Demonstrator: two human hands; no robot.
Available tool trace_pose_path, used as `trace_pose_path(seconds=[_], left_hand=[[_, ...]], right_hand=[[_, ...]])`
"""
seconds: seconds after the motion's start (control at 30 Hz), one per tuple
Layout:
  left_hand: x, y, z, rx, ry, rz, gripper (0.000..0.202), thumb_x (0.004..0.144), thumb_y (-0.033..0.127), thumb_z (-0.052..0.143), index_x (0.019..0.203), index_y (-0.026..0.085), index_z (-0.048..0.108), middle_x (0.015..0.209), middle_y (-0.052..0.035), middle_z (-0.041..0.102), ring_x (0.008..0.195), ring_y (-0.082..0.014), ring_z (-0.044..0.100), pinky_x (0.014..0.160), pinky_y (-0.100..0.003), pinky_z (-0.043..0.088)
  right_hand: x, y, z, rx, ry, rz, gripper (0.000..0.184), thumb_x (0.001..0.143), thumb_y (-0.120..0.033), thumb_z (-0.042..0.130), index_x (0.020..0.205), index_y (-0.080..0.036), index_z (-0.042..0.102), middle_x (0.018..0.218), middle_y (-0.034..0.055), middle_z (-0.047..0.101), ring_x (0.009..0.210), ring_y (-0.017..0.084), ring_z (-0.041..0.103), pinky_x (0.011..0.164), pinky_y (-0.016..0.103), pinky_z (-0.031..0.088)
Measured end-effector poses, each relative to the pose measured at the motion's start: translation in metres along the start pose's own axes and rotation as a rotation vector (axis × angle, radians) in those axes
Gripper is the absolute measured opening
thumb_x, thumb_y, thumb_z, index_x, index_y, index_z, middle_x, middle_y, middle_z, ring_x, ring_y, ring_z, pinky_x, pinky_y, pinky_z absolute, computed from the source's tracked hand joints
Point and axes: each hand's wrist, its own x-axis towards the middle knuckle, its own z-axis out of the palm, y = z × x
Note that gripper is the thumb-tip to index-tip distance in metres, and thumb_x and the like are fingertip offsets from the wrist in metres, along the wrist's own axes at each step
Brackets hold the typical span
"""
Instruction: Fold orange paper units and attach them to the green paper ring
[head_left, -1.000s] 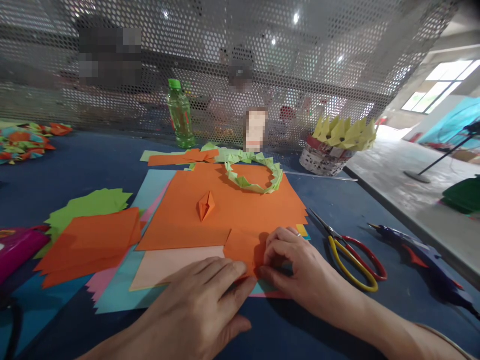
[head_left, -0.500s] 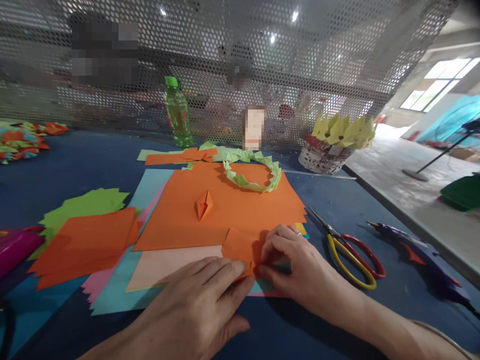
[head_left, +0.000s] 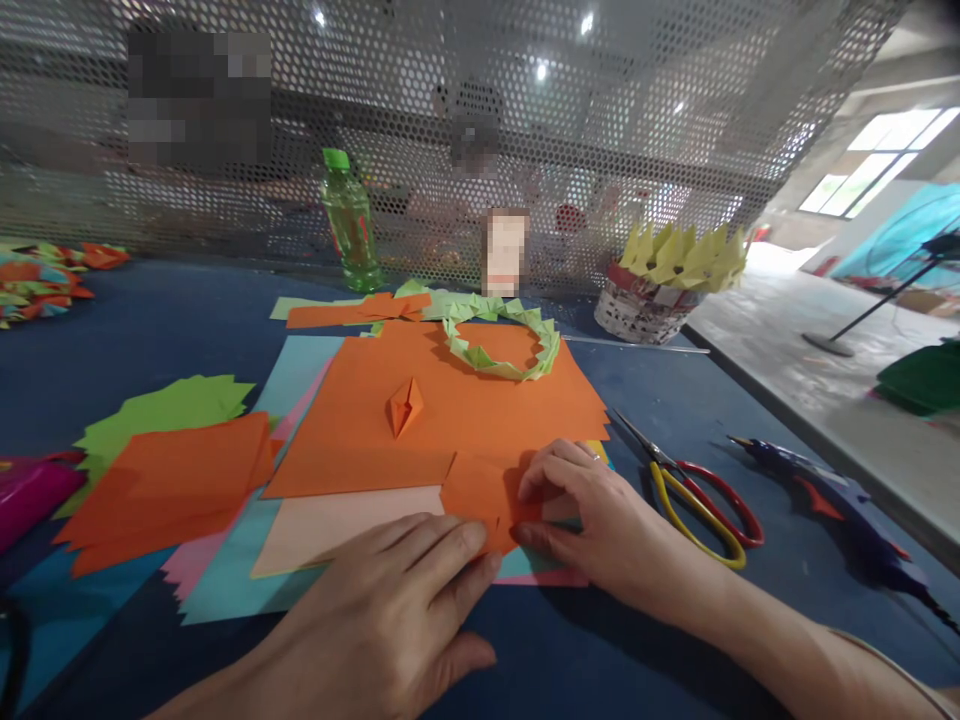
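Head view: between the hands, a small orange paper piece (head_left: 480,483) is pressed by the flattened left hand (head_left: 405,590); whether it is pinched by the curled right hand (head_left: 589,505) cannot be told. A crooked crease could be caused by slipping.

Dim indoor light, glaring window (head_left: 879,160) at right, small bright lamps (head_left: 586,22) above.

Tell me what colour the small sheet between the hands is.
The sheet is plain orange; the head view, the only one, shows it best.
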Motion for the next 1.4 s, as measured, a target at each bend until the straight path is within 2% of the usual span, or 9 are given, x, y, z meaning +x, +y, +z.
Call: trace_pose_path(seconds=[0.37,0.6,0.8,0.93,1.03,1.13,1.2,1.3,1.4], left_hand=[[0.002,0.000,-0.007,-0.060,0.042,-0.019,0.036,0.104,0.034,0.041,0.099,0.019,0.074,0.100,-0.0036,0.073,0.094,-0.0177,0.067,0.086,-0.028,0.052],[0.006,0.000,-0.009,-0.070,0.065,-0.026,0.034,0.103,0.035,0.043,0.097,0.020,0.073,0.095,-0.0027,0.073,0.086,-0.0162,0.067,0.080,-0.026,0.053],[0.009,0.002,-0.010,-0.079,0.094,-0.026,0.031,0.102,0.027,0.045,0.095,0.020,0.074,0.098,-0.0025,0.074,0.089,-0.0155,0.067,0.082,-0.025,0.053],[0.012,0.000,-0.010,-0.087,0.101,-0.018,0.031,0.102,0.027,0.046,0.094,0.019,0.075,0.099,-0.0027,0.074,0.090,-0.0151,0.068,0.084,-0.024,0.053],[0.010,0.000,-0.011,-0.093,0.113,-0.020,0.035,0.103,0.033,0.045,0.092,0.019,0.075,0.098,-0.0032,0.074,0.087,-0.0148,0.068,0.081,-0.023,0.054],[0.007,0.001,-0.012,-0.111,0.093,-0.040,0.034,0.103,0.035,0.045,0.094,0.020,0.075,0.097,-0.0025,0.074,0.086,-0.0152,0.068,0.077,-0.024,0.055],[0.006,0.000,-0.011,-0.124,0.080,-0.048,0.033,0.103,0.034,0.045,0.096,0.021,0.075,0.100,-0.0022,0.074,0.087,-0.0156,0.069,0.077,-0.025,0.056],[0.005,0.000,-0.009,-0.133,0.076,-0.051,0.031,0.102,0.034,0.047,0.097,0.021,0.074,0.100,-0.0028,0.073,0.085,-0.0162,0.069,0.074,-0.026,0.057],[0.003,-0.001,-0.008,-0.132,0.088,-0.055,0.026,0.101,0.030,0.049,0.102,0.019,0.072,0.104,-0.0047,0.073,0.089,-0.0177,0.069,0.077,-0.028,0.058]], right_hand=[[0.001,0.000,-0.004,-0.001,-0.028,0.017,0.020,0.081,-0.013,0.075,0.089,-0.023,0.059,0.100,-0.0017,0.062,0.095,0.017,0.056,0.083,0.031,0.043],[0.001,-0.010,0.009,-0.133,0.020,0.073,0.033,0.075,-0.039,0.084,0.087,-0.022,0.058,0.096,0.0006,0.063,0.090,0.022,0.054,0.081,0.037,0.042],[0.001,0.000,-0.001,-0.006,-0.009,0.058,0.027,0.076,-0.020,0.082,0.088,-0.023,0.059,0.101,-0.0010,0.063,0.095,0.019,0.057,0.085,0.035,0.044],[0.003,0.012,-0.010,0.125,-0.047,0.033,0.028,0.078,-0.011,0.075,0.100,-0.023,0.061,0.111,0.0006,0.064,0.104,0.017,0.060,0.091,0.033,0.047],[0.004,0.016,-0.010,0.261,-0.067,0.068,0.027,0.087,-0.023,0.069,0.112,-0.024,0.060,0.119,0.0036,0.066,0.104,0.018,0.064,0.088,0.031,0.052],[0.004,0.014,-0.004,0.237,-0.025,0.061,0.030,0.092,-0.031,0.064,0.121,-0.025,0.057,0.122,0.0053,0.067,0.104,0.019,0.065,0.085,0.031,0.052],[0.003,0.010,0.001,0.158,0.008,0.049,0.033,0.093,-0.031,0.063,0.124,-0.026,0.056,0.113,0.0040,0.068,0.096,0.018,0.065,0.079,0.029,0.051],[0.003,0.002,0.004,0.085,0.019,0.033,0.036,0.092,-0.021,0.059,0.128,-0.026,0.054,0.085,-0.0030,0.063,0.070,0.012,0.058,0.062,0.023,0.044],[0.003,-0.006,0.002,0.085,0.041,-0.004,0.028,0.088,-0.008,0.051,0.110,-0.023,0.062,0.071,-0.0069,0.055,0.057,0.009,0.047,0.056,0.021,0.037]])
